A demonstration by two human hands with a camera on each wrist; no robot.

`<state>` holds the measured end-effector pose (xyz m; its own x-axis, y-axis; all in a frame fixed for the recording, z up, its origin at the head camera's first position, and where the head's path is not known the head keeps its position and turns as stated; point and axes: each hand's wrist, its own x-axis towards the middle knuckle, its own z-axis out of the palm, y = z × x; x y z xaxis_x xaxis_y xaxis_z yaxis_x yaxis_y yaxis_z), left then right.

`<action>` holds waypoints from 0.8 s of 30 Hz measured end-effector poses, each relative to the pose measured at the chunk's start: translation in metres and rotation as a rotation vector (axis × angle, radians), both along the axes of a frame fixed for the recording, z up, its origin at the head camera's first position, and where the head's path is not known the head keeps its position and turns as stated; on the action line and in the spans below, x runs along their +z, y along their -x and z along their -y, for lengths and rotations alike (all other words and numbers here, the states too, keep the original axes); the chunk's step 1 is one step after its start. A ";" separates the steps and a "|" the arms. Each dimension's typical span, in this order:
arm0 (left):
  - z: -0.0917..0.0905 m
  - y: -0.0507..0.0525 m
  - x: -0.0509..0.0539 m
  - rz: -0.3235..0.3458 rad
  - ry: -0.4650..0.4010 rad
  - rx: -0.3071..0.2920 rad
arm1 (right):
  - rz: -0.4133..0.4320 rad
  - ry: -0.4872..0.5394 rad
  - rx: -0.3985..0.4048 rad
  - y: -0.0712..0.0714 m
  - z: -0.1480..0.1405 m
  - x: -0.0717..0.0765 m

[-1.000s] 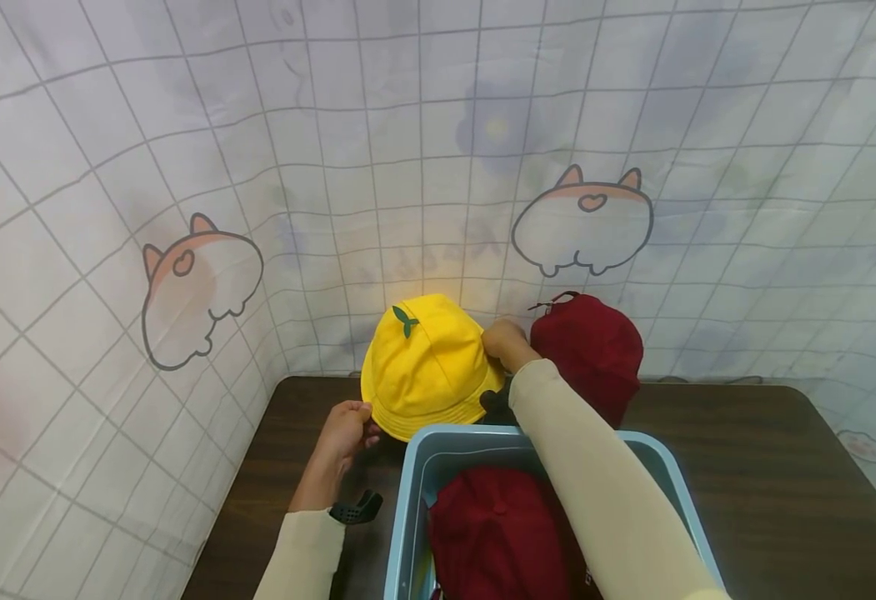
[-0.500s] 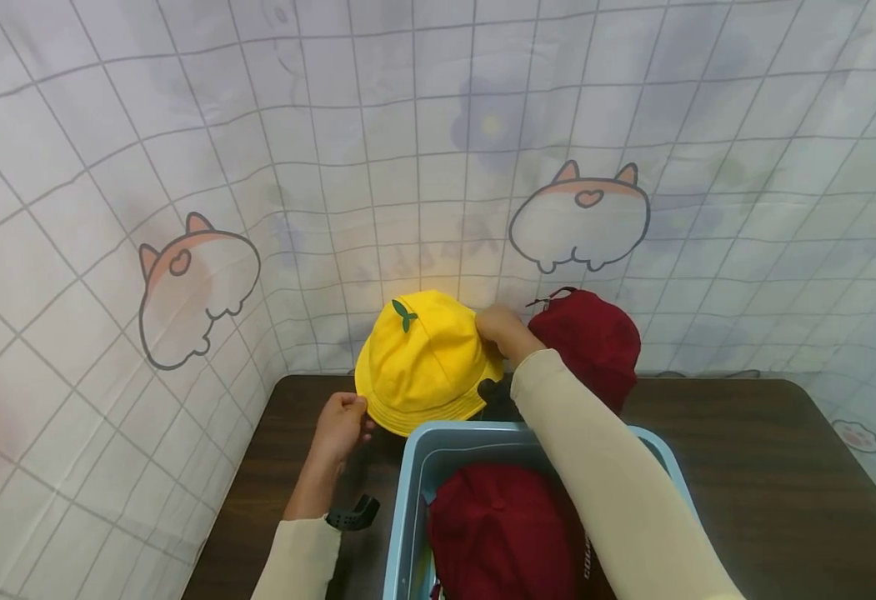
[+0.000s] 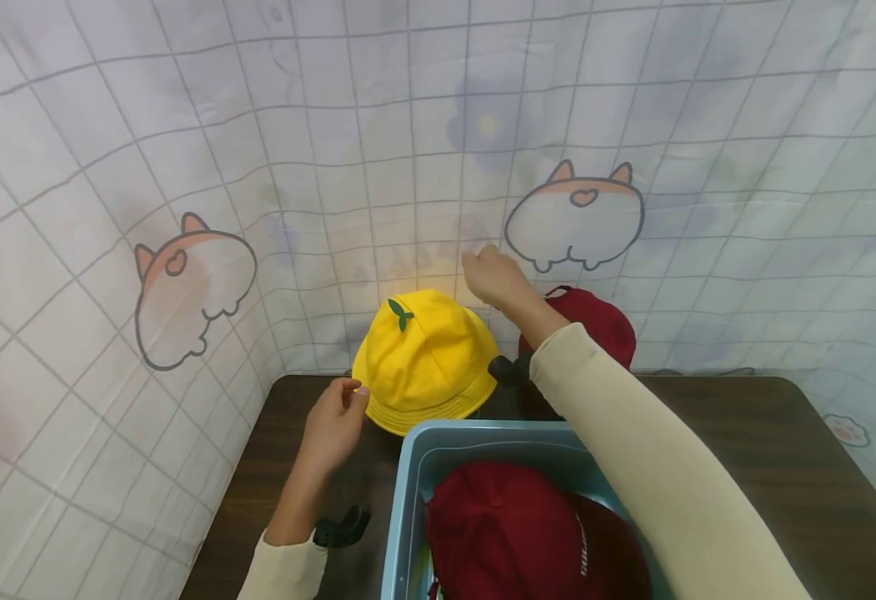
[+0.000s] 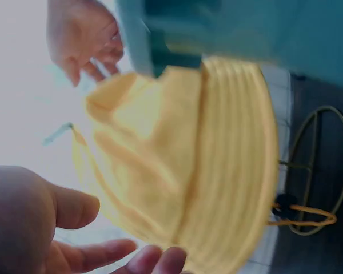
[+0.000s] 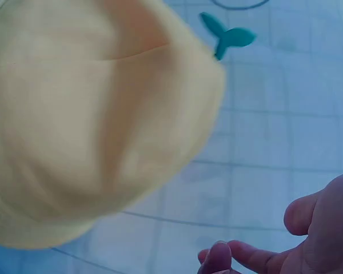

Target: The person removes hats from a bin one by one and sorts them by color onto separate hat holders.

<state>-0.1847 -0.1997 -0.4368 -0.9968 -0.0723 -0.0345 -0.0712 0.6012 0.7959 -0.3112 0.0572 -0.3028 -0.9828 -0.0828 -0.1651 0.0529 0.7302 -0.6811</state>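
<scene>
A yellow bucket hat (image 3: 426, 358) with a green sprout on top sits upright behind the blue bin (image 3: 498, 429). My left hand (image 3: 338, 421) is at the hat's lower left brim, thumb and fingers parted; in the left wrist view the fingers (image 4: 117, 248) lie close to the brim, and contact cannot be told. Up and right of the hat, my right hand (image 3: 493, 275) is raised away from it, fingers relaxed and holding nothing. The right wrist view shows a gap between that hand (image 5: 308, 234) and the hat (image 5: 91, 114).
A dark red cap (image 3: 595, 321) stands behind my right forearm, partly hidden. Inside the bin lie more dark red caps (image 3: 505, 525). A wire stand (image 4: 317, 171) shows under the hat's brim in the left wrist view. Behind the dark wooden table (image 3: 753, 450) hangs a gridded cloth (image 3: 377, 125).
My right hand has let go of the hat's right side and risen above it. The fingers of my left hand have loosened at the brim. The hat stays in about the same place.
</scene>
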 end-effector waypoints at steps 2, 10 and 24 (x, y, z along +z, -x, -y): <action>-0.003 -0.008 0.006 -0.005 0.014 -0.050 | -0.051 -0.003 0.032 -0.010 -0.003 0.014; -0.015 -0.032 0.024 -0.015 0.045 -0.152 | -0.190 -0.086 0.128 -0.056 -0.014 0.052; -0.027 -0.069 0.026 0.021 0.067 -0.269 | -0.306 -0.227 0.250 -0.132 -0.047 0.032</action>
